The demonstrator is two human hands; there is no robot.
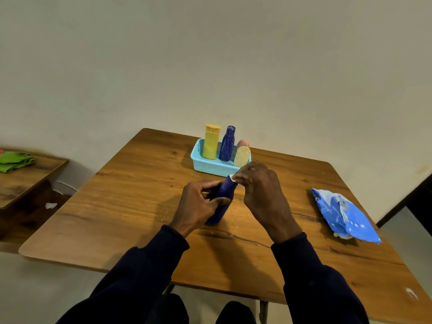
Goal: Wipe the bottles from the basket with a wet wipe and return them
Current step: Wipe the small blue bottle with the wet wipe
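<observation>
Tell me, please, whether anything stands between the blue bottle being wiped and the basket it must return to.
Nothing visible on the table lies between the held bottle and the basket. Only the right hand, pinching the wipe at its top, sits on that line.

Basket [211, 169] of bottles [227, 145] far on the table [140, 206] — one bottle [224, 195] before it, wipe pack [343, 215] right.

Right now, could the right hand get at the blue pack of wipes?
Probably yes: the pack lies on the table to that side, with only bare wood between. But the right hand is pinching a wipe on the held bottle, so it isn't free.
</observation>
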